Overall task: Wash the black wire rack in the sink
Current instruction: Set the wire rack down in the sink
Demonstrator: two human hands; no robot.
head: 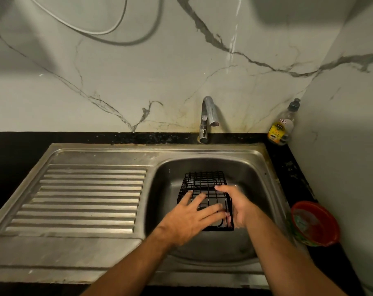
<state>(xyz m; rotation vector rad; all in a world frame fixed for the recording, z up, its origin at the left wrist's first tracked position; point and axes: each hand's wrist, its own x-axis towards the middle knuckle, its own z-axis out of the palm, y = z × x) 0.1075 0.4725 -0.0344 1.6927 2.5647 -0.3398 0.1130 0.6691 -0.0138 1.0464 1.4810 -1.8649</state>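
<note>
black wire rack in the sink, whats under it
Through the black wire rack the steel basin floor of the sink shows, with a rounded drain-like shape beneath. The left hand and right hand cover its near part.

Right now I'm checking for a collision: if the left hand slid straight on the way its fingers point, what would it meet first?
The left hand lies flat on the black wire rack, fingers pointing right. Going straight on, it would probably meet the right hand first, which holds the rack's right side; depth is unclear.
</note>
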